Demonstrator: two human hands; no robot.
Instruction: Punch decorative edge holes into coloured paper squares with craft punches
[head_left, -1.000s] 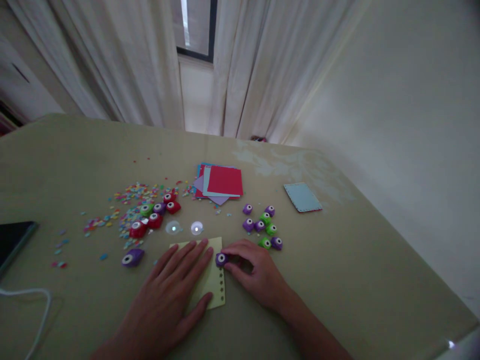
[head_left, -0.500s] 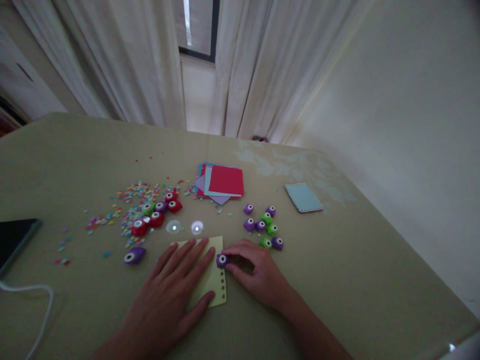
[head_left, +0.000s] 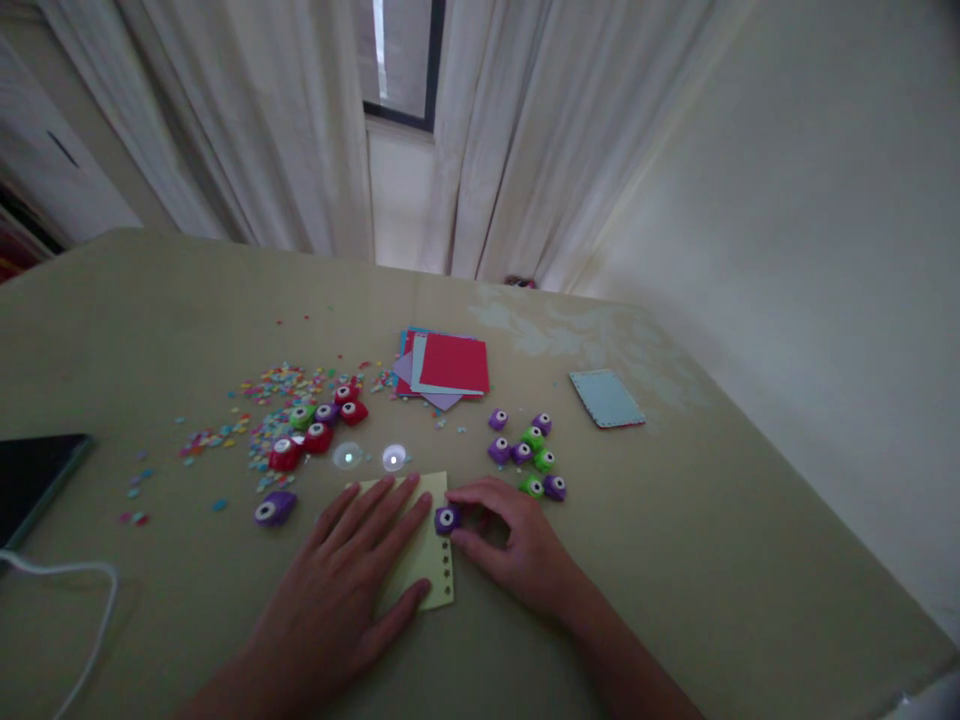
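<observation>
Under my left hand (head_left: 360,570) lies a pale yellow sheet of paper (head_left: 429,550); the fingers are spread flat and press it to the table. A row of small punched star shapes runs down its right edge. My right hand (head_left: 510,540) grips a small purple craft punch (head_left: 447,519) between thumb and fingertips, at the sheet's right edge just above those holes. Whether paper sits inside the punch's slot I cannot tell. Right of centre, several small purple and green punches (head_left: 522,453) stand grouped beyond my right hand.
Several red, green and purple punches (head_left: 318,438) stand among colourful paper bits (head_left: 277,385) at left. A larger purple punch (head_left: 275,508) lies nearer. Stacked coloured paper (head_left: 454,364) is at the back, a light blue sheet (head_left: 606,398) at right. A dark device (head_left: 37,480) with a white cable (head_left: 105,610) sits far left.
The view has shifted very slightly, so things on the left appear a little further right. Both hands, the yellow sheet and the held punch stay in nearly the same place.
</observation>
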